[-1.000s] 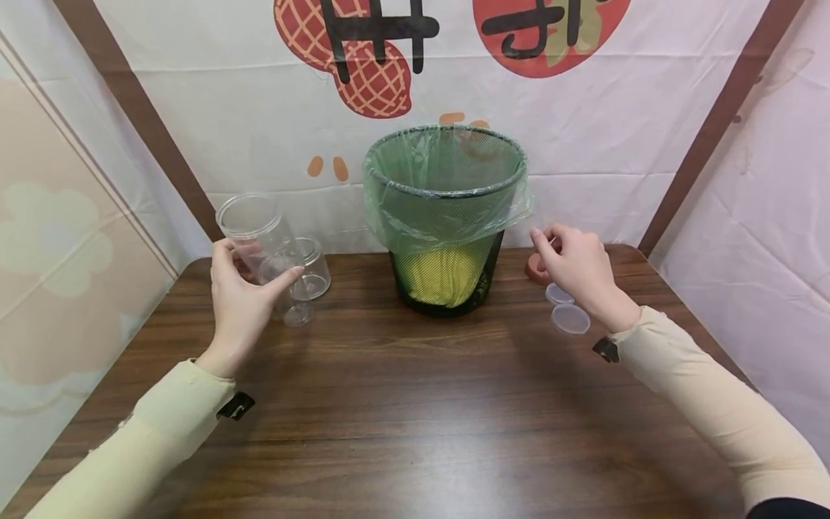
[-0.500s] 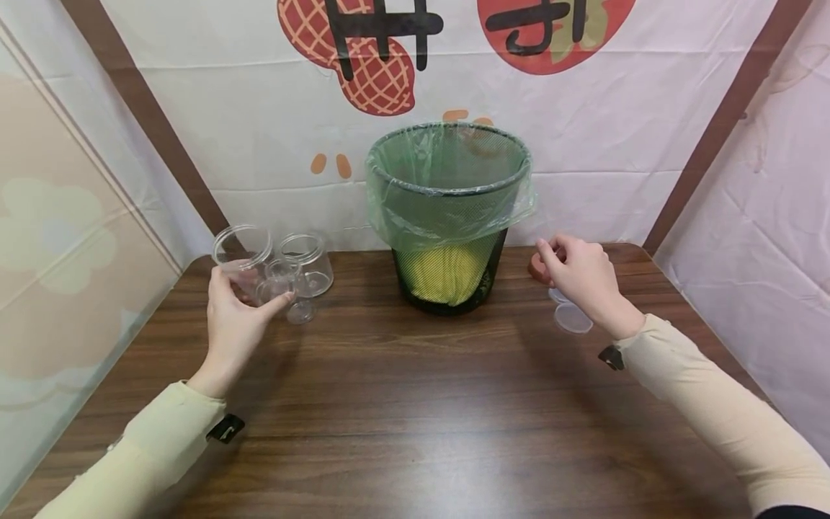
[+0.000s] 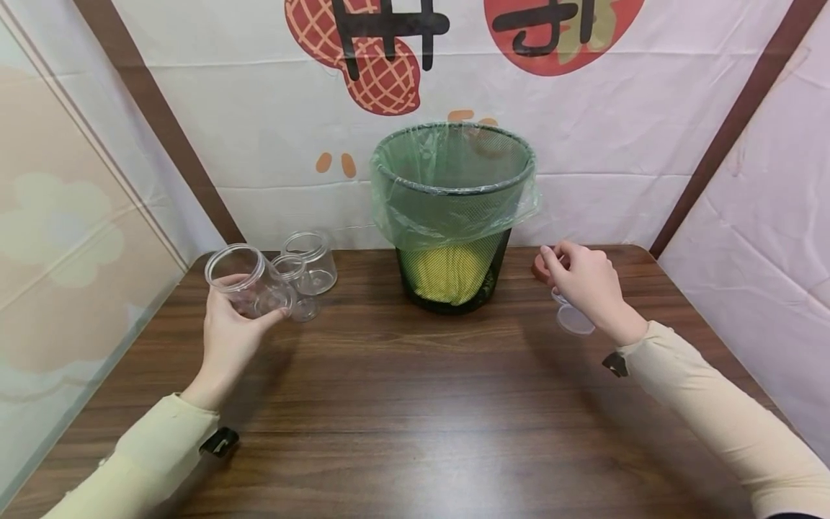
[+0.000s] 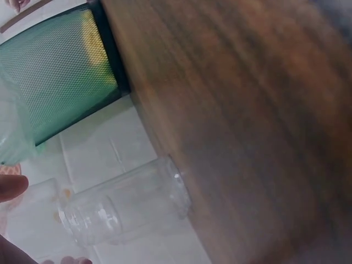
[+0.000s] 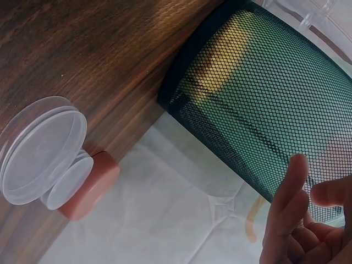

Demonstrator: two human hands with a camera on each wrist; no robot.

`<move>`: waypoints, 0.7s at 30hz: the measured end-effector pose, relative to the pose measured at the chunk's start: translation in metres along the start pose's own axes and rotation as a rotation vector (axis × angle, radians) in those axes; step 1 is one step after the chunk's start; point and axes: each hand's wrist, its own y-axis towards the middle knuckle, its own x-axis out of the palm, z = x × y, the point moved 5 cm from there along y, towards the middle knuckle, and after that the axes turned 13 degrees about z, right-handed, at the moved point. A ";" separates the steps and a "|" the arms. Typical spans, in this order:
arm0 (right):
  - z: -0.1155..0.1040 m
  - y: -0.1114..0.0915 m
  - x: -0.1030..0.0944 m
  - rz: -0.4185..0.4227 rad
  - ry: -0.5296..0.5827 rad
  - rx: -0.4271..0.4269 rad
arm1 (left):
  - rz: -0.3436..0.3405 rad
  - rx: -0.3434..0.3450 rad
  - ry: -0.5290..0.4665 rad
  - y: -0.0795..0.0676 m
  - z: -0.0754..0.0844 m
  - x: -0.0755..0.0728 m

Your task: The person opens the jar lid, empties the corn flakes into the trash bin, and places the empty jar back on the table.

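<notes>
My left hand (image 3: 223, 335) holds a clear plastic jar (image 3: 259, 285), thumb on one side and fingers on the other. The jar tilts, its mouth facing me, low over the left of the table. Right behind it stand a narrow clear jar (image 3: 289, 267) and a wider clear jar (image 3: 318, 270), both upright. In the left wrist view one standing jar (image 4: 129, 206) shows beyond my fingers. My right hand (image 3: 586, 281) hovers with nothing in its loosely bent fingers. Under it lie clear round lids (image 5: 44, 157) and a reddish round piece (image 5: 93, 187).
A black mesh bin (image 3: 454, 216) lined with a green bag stands at the back centre, something yellow showing through its lower part. Behind it hangs a printed cloth (image 3: 259, 108). The brown wooden table (image 3: 415, 404) stretches toward me.
My left hand has moved down toward the table with the jar, which now leans more. My right hand has stayed nearly still, and the head view has shifted slightly.
</notes>
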 end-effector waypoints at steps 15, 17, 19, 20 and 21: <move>0.002 -0.001 0.007 -0.024 -0.006 -0.026 | -0.086 0.025 0.146 0.001 -0.018 0.007; 0.003 -0.001 0.007 -0.024 -0.006 -0.028 | -0.115 0.031 0.167 0.002 -0.019 0.008; 0.003 -0.001 0.009 -0.027 -0.005 -0.027 | -0.159 0.038 0.194 0.002 -0.021 0.010; 0.003 -0.001 0.009 -0.028 -0.003 -0.027 | -0.182 0.042 0.207 0.002 -0.022 0.011; 0.003 -0.001 0.009 -0.029 -0.003 -0.028 | -0.206 0.046 0.218 0.002 -0.024 0.012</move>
